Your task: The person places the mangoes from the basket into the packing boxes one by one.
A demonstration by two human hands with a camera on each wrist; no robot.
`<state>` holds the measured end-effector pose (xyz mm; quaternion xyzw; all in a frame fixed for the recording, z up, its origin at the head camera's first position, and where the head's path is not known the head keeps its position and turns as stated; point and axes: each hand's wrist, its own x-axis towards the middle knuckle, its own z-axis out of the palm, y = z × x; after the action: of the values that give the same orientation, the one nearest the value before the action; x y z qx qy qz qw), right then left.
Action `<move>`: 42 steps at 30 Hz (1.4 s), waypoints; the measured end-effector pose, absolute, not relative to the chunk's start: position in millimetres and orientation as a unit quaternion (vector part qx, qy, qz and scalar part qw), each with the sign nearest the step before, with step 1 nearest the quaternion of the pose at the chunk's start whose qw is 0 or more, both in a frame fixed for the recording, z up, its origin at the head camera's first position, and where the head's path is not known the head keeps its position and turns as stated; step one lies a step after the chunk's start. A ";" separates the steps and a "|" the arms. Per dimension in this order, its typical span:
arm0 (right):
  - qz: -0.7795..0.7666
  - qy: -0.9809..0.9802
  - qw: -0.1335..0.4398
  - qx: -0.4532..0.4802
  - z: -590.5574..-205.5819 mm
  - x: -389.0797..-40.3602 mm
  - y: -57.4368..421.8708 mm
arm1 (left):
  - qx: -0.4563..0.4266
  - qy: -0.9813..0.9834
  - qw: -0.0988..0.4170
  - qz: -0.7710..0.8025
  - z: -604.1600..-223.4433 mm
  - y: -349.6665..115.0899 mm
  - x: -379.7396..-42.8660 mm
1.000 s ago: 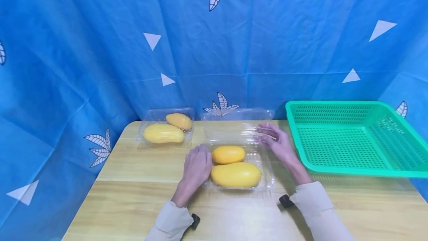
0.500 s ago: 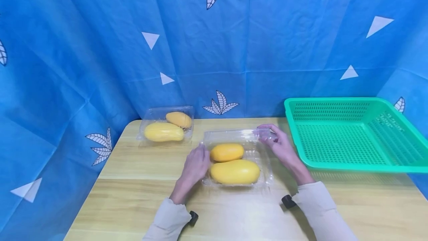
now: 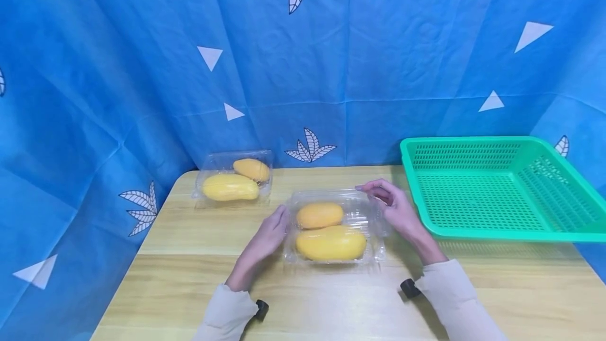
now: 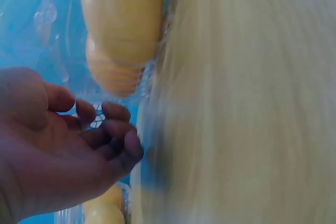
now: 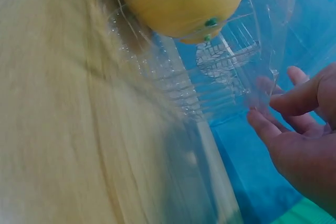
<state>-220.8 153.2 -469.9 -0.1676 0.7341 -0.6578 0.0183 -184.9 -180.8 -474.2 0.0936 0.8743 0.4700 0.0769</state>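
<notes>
A clear plastic clamshell container (image 3: 338, 267) sits mid-table, its lid lying over two fruits. Nearer is a long yellow fruit (image 3: 331, 243), papaya-like in shape; behind it lies a smaller orange-yellow fruit (image 3: 320, 216), like a mango. At the container's back right corner, my right hand (image 3: 397, 209) holds the lid's edge, thumb and fingers on either side of the plastic in the right wrist view. Along the left side is my left hand (image 3: 270, 231). Its fingers curl loosely and hold nothing, a little away from the plastic in the left wrist view.
Another clear container (image 3: 215, 162) with two similar yellow fruits stands at the table's back left. A green slotted basket (image 3: 473, 234) occupies the right side. Behind the wooden table (image 3: 189, 288) hangs a blue patterned curtain (image 3: 293, 67).
The lid has swung from upright at the back down over the fruits, guided by my right hand. My left hand has moved slightly left, off the container's side.
</notes>
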 end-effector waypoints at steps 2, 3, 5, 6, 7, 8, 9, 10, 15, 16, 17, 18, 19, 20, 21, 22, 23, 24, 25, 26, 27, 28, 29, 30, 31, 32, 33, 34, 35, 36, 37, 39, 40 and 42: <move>-0.654 0.737 0.021 -0.168 -469.5 -220.0 153.5 | 0.095 0.861 0.089 0.491 -472.9 -183.8 -184.0; -0.654 0.738 0.025 -0.167 -469.5 -219.6 153.7 | 0.097 0.853 0.097 0.503 -472.1 -185.9 -183.4; -0.654 0.737 0.030 -0.169 -469.8 -219.7 153.9 | 0.107 0.834 0.125 0.526 -470.5 -191.0 -182.1; -0.654 0.737 0.032 -0.169 -469.8 -219.6 154.0 | 0.113 0.823 0.145 0.538 -469.8 -194.5 -181.4; -0.655 0.736 0.034 -0.169 -469.5 -219.3 153.7 | 0.118 0.810 0.167 0.549 -468.7 -198.4 -180.7; -0.653 0.737 0.035 -0.169 -469.7 -219.2 153.7 | 0.124 0.799 0.188 0.558 -468.0 -202.7 -180.4; -0.650 0.740 0.035 -0.169 -469.5 -218.9 153.6 | 0.131 0.789 0.209 0.563 -467.2 -207.4 -180.3; -0.646 0.743 0.035 -0.169 -469.4 -218.5 153.4 | 0.137 0.778 0.230 0.569 -466.3 -212.2 -180.3; -0.630 0.758 0.032 -0.166 -467.9 -216.9 153.8 | 0.199 0.713 0.322 0.591 -462.6 -235.9 -182.4; -0.626 0.761 0.029 -0.166 -467.5 -216.9 154.1 | 0.216 0.699 0.338 0.591 -462.0 -239.4 -182.6; -0.621 0.766 0.027 -0.166 -467.0 -216.7 154.5 | 0.231 0.690 0.353 0.589 -461.3 -242.0 -182.8; -0.614 0.772 0.025 -0.165 -466.3 -216.4 155.0 | 0.247 0.683 0.363 0.584 -460.6 -243.7 -183.0; -0.606 0.778 0.020 -0.163 -465.6 -216.1 155.5 | 0.259 0.680 0.370 0.577 -459.9 -244.2 -183.3; -0.600 0.784 0.016 -0.160 -464.8 -215.7 155.8 | 0.266 0.680 0.376 0.570 -459.4 -243.7 -183.7; -0.596 0.787 0.012 -0.158 -464.0 -215.1 156.0 | 0.271 0.683 0.380 0.562 -458.8 -242.4 -184.1; -0.593 0.790 0.010 -0.155 -463.2 -214.4 156.2 | 0.273 0.687 0.382 0.554 -458.5 -240.6 -184.6; -0.590 0.793 0.008 -0.152 -462.1 -213.5 156.1 | 0.274 0.691 0.384 0.548 -458.2 -238.4 -185.1; -0.588 0.795 0.005 -0.150 -461.0 -212.5 155.8 | 0.276 0.692 0.385 0.545 -457.9 -236.4 -185.6; -0.585 0.797 0.003 -0.147 -459.6 -211.4 155.3 | 0.275 0.693 0.387 0.542 -457.9 -234.6 -185.9; -0.583 0.799 0.000 -0.146 -457.9 -210.1 154.5 | 0.273 0.693 0.390 0.542 -458.1 -233.1 -186.1; -0.580 0.801 -0.002 -0.147 -456.6 -209.2 153.6 | 0.272 0.691 0.393 0.542 -458.5 -232.2 -186.2; -0.578 0.802 -0.004 -0.148 -455.3 -208.4 152.7 | 0.270 0.688 0.396 0.546 -458.9 -231.6 -186.1; -0.576 0.804 -0.006 -0.149 -453.9 -207.6 151.5 | 0.268 0.683 0.399 0.550 -458.9 -231.4 -185.9; -0.569 0.808 -0.011 -0.149 -452.2 -206.7 150.4 | 0.267 0.679 0.400 0.554 -459.1 -231.4 -185.6; -0.562 0.813 -0.017 -0.149 -450.3 -206.0 149.2 | 0.266 0.675 0.404 0.557 -459.4 -231.7 -185.3; -0.556 0.817 -0.022 -0.150 -448.3 -205.3 148.0 | 0.266 0.671 0.407 0.560 -459.4 -231.9 -184.9; -0.549 0.822 -0.029 -0.149 -446.4 -204.6 147.0 | 0.268 0.667 0.409 0.562 -459.3 -232.2 -184.5; -0.542 0.826 -0.038 -0.146 -443.8 -203.4 146.0 | 0.270 0.664 0.411 0.564 -458.7 -232.7 -184.0; -0.536 0.831 -0.049 -0.141 -440.8 -201.9 144.9 | 0.271 0.661 0.412 0.565 -457.7 -232.9 -183.5; -0.533 0.833 -0.062 -0.136 -437.4 -200.2 143.8 | 0.269 0.660 0.413 0.566 -456.8 -233.1 -183.1; -0.532 0.833 -0.076 -0.133 -434.0 -198.2 142.4 | 0.267 0.659 0.414 0.568 -456.2 -233.3 -182.8; -0.538 0.828 -0.098 -0.125 -427.1 -193.6 139.4 | 0.264 0.658 0.413 0.572 -455.0 -233.4 -182.6; -0.547 0.821 -0.105 -0.123 -423.6 -190.8 137.8 | 0.261 0.657 0.412 0.575 -454.7 -233.3 -182.6; -0.568 0.806 -0.109 -0.124 -416.9 -184.4 134.2 | 0.255 0.655 0.411 0.581 -455.6 -233.4 -183.0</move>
<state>-184.4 134.2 -416.9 -0.1237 0.8061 -0.5683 -0.1094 -183.0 -233.4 -455.6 0.2545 0.6550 0.5807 0.4110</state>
